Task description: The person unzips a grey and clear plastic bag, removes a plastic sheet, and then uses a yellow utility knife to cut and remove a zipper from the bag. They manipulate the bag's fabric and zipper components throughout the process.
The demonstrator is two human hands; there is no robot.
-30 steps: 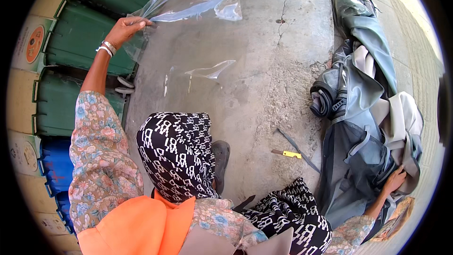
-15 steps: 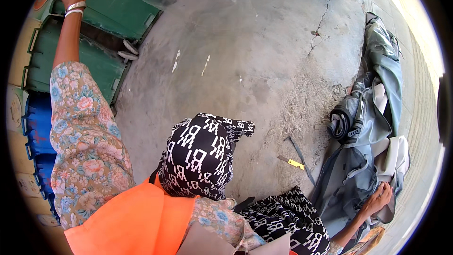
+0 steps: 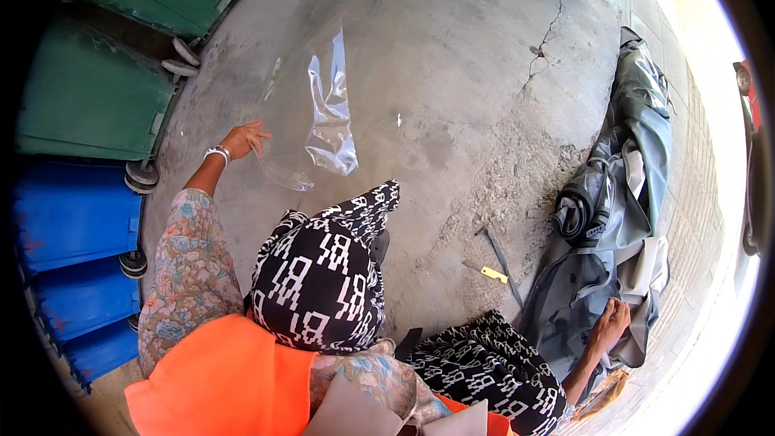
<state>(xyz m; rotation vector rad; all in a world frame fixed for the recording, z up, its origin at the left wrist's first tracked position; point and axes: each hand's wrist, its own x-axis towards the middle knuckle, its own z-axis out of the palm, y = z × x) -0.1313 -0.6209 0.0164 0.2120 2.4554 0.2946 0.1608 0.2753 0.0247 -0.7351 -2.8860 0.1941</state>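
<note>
My left hand [image 3: 245, 140] hangs low over the concrete floor, fingers stretched out and a little apart. Beside its fingertips a clear plastic sheet [image 3: 331, 117] spreads out, shiny where it catches the light; its see-through edges are hard to follow. On the right, my right hand [image 3: 611, 323] has its fingers curled on the near end of a long heap of grey sheeting [image 3: 622, 218], partly rolled and folded. A yellow-handled knife [image 3: 494, 274] lies on the floor left of the heap, close to a thin dark grey strip [image 3: 505, 268].
Two green bins [image 3: 97, 85] and several blue bins [image 3: 81, 210] with wheels line the left side. My knees, in black-and-white patterned cloth [image 3: 319, 282], fill the near middle. A cracked, rough patch of concrete [image 3: 484, 194] lies left of the heap. Part of a red vehicle [image 3: 747, 89] shows far right.
My left hand has come down from the upper left to near the floor, and the clear plastic now shows beside it. My right hand stays on the grey sheeting. The view has shifted left.
</note>
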